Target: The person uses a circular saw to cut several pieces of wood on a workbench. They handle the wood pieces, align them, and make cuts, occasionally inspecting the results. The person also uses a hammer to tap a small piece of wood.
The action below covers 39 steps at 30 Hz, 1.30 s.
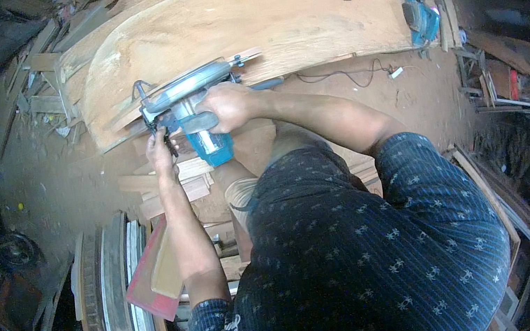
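A teal circular saw (213, 148) with a silver blade guard lies across the near edge of a wooden worktable (198, 25), left of the middle. My right hand (232, 105) is wrapped round its handle. At the saw's left end, my left hand (161, 153) has its fingers closed on a dark part near the base plate. A narrow strip of wood (250, 55) shows past the right end of the guard. The blade's lower part and the place where it meets the wood are hidden.
Another teal power tool (422, 18) rests at the table's right end. A dark cord (341, 72) trails below the near edge. Cut boards (193, 181) lie by my legs, and long planks (111, 292) stand at lower left. Scrap wood (45, 84) is heaped at far left.
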Motion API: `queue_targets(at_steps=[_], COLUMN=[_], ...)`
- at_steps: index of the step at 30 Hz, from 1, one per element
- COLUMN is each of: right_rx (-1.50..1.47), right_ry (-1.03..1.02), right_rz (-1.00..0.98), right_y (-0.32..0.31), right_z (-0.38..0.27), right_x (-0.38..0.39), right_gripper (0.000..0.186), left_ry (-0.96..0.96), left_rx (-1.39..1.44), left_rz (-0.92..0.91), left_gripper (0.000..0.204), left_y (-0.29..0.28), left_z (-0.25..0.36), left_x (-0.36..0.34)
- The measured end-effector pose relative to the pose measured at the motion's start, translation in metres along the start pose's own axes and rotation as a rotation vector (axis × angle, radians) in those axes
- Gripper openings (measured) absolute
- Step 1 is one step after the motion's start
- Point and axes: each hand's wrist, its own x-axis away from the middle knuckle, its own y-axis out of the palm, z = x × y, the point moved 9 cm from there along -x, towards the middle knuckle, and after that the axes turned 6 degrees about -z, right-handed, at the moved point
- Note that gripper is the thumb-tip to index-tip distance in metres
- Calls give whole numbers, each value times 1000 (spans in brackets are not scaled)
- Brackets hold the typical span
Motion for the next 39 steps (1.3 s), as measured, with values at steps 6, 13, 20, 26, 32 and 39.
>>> queue_targets(at_steps=[6,13,20,26,32,39], right_rx=[81,-61,-43,-19,-80,-35], right_ry=[-4,52,-67,-34,-86,-68], right_rz=[42,-50,51,11,67,67], right_y=[5,7,10,14,9,11], right_z=[4,7,3,8,5,5], right_x=[1,-1,-4,-7,-5,-8], right_gripper=[32,29,29,31,26,27], left_ry=[-5,15,13,43,15,8], left_rx=[-6,-20,1,-18,-46,-26], left_rz=[-92,7,0,-3,42,42], left_gripper=[15,24,26,21,20,22], left_y=[-1,-2,-8,-3,-10,-13], left_z=[-8,-6,-13,3,-2,-3], left_x=[-7,-5,-9,-2,-6,-4])
